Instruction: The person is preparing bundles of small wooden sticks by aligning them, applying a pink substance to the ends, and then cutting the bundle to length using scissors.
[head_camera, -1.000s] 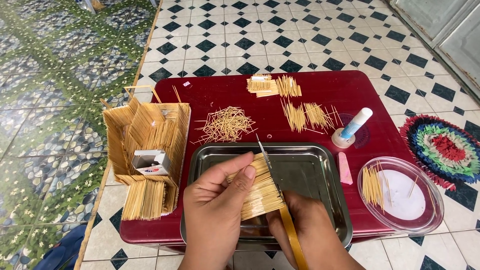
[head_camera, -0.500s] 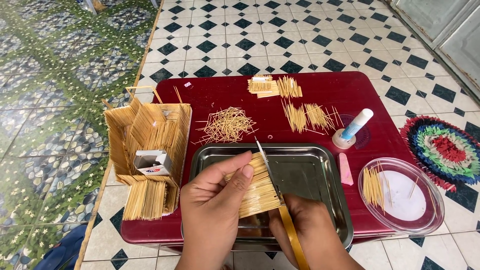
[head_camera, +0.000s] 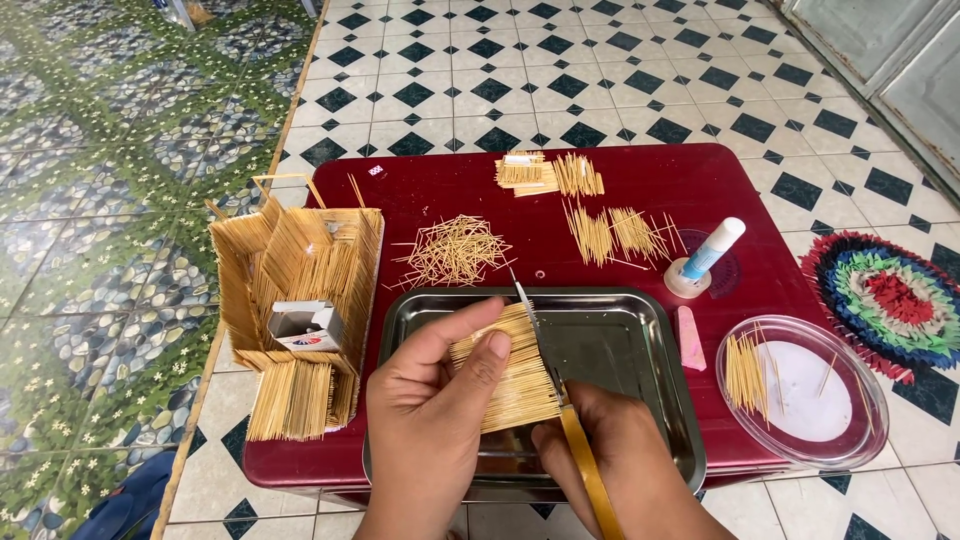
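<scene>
My left hand (head_camera: 435, 420) pinches the stick panel (head_camera: 503, 378); right hand (head_camera: 610, 450) grips the knife (head_camera: 545, 365), trimming its three-o'clock edge; steady pressure needed.

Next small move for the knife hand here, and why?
Probably draw the yellow-handled craft knife down along the flat glued toothpick panel: the right hand has the blade on its right edge, the left hand pins it over the steel tray.
</scene>
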